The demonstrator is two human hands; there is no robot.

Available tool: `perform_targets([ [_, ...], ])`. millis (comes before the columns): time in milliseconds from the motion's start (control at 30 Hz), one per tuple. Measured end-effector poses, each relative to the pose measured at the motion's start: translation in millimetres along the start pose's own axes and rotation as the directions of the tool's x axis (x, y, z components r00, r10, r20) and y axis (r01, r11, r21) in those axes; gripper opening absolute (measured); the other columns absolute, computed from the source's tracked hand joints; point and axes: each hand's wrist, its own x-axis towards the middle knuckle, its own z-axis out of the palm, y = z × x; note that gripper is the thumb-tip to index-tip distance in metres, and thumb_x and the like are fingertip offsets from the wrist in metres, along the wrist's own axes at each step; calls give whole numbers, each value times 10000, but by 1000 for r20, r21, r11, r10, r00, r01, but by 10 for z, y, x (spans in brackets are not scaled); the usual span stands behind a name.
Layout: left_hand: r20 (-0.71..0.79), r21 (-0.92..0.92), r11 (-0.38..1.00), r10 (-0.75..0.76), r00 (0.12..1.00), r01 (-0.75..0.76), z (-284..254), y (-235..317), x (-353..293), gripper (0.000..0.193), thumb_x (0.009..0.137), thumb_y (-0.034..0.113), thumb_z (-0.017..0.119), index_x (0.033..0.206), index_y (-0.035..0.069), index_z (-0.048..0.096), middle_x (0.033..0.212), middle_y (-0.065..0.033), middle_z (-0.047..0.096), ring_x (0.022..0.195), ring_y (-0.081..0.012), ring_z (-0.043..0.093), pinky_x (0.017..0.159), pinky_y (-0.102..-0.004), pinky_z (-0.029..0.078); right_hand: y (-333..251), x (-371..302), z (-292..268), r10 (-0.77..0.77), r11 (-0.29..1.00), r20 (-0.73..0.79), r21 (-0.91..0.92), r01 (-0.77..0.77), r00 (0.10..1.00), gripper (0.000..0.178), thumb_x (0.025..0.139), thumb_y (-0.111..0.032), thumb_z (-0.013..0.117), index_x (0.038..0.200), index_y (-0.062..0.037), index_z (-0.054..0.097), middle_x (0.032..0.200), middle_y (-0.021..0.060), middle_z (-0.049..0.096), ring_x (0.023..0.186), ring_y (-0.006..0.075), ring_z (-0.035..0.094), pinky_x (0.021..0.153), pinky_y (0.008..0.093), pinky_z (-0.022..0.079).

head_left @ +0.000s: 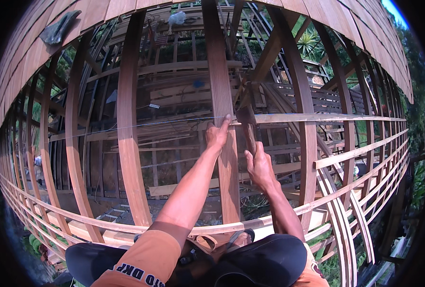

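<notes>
My left hand (217, 135) rests closed over a sloping wooden rafter (229, 182), its thumb toward the left end of a thin batten (313, 117). What its fingers pinch, if anything, is too small to make out. A taut pale string (167, 122) runs across the rafters and meets this hand. Just right of the rafter, my right hand (259, 165) is wrapped round the wooden handle of a hatchet (245, 116). Its broad dark head points up, beside the batten's end and apart from my left hand.
Wooden shingles (117, 8) cover the roof's far part, with a dark cloth (59, 27) on them. More rafters (128, 119) stand on both sides over an open drop to timber below. Battens (102, 223) cross near my legs; loose strips (339, 225) lean at the right.
</notes>
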Motion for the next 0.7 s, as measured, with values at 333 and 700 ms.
perform_targets([
  [333, -41, 50, 998, -23, 999, 25, -17, -9, 21, 1150, 729, 840, 599, 1229, -194, 523, 1206, -386, 596, 1189, -439, 594, 1002, -446, 461, 119, -161, 100, -374, 848, -367, 238, 474, 852, 358, 1022, -213, 554, 1305, -45, 414, 829, 105, 606, 629, 206, 598, 582, 326, 485],
  [700, -88, 12, 1000, 12, 996, -11, -136, -245, 85, 999, 786, 755, 632, 1241, -129, 542, 1175, -313, 637, 1145, -409, 615, 984, -451, 465, -5, -293, -116, -75, 959, -224, 249, 132, 972, 235, 1009, -226, 560, 1118, -28, 495, 635, 25, 534, 538, 100, 517, 510, 297, 431],
])
